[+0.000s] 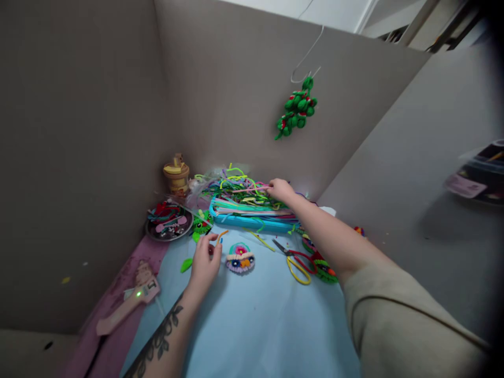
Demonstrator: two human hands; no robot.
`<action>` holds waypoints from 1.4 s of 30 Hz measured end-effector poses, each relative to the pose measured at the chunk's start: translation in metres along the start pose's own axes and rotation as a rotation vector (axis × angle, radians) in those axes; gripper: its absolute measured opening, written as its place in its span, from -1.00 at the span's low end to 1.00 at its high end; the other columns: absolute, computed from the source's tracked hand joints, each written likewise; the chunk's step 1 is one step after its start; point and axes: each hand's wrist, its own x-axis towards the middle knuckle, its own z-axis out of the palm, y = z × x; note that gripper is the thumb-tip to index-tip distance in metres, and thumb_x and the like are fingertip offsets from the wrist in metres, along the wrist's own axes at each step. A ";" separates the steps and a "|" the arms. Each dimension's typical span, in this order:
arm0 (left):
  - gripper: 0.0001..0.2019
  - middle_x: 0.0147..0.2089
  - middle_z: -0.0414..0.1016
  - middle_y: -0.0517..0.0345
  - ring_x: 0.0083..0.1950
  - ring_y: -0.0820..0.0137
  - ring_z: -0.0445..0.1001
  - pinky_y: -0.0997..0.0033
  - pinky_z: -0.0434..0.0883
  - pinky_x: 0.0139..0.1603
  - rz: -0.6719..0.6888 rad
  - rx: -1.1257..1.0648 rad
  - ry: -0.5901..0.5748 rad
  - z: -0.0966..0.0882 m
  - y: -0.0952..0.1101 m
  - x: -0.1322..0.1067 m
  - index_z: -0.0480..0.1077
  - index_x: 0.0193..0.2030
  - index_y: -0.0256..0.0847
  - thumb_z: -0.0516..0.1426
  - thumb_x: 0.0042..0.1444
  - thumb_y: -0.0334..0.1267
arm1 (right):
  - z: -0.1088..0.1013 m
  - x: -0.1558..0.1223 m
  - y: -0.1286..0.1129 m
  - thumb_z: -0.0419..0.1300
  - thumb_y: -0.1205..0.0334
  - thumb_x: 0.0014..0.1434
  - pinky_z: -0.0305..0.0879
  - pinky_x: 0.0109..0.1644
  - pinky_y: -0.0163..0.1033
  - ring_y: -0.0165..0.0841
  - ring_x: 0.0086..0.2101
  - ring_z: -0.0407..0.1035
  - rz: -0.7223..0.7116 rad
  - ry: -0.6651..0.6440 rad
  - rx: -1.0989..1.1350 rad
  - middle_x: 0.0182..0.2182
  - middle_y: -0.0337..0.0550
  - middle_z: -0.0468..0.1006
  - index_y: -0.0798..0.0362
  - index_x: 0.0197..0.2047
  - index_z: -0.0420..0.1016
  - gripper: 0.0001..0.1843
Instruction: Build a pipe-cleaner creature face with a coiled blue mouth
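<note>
My left hand (205,261) is closed in a pinch on a short orange pipe cleaner (222,234), just above the blue cloth. Right beside it lies a round fuzzy craft piece (240,258) in purple, cream, teal and pink. Reaching to the back, my right hand (280,190) pinches one end of a pink pipe cleaner (252,189). That pipe cleaner extends left over a tangled heap of colored pipe cleaners (236,184). In front of the heap, a blue tray (252,223) holds straight pipe cleaners lying lengthwise.
Scissors (298,269) with yellow and red handles lie right of center, near green craft pieces (326,271). At left are a metal dish (159,234), a tan cup (177,178) and a pink glue gun (132,304) with a lit green light. A green crocheted cluster (298,107) hangs above.
</note>
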 end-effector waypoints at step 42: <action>-0.27 -0.37 0.45 0.18 -0.55 0.56 0.22 0.58 0.10 -0.60 -0.377 -0.888 -0.051 -0.003 0.011 0.004 0.08 0.20 -0.25 0.23 -0.04 0.02 | -0.034 -0.086 -0.019 0.00 0.31 0.17 0.22 -0.09 -0.10 -0.11 -0.14 0.34 -0.207 0.294 -0.069 -0.22 0.05 0.54 0.06 -0.13 0.50 -0.71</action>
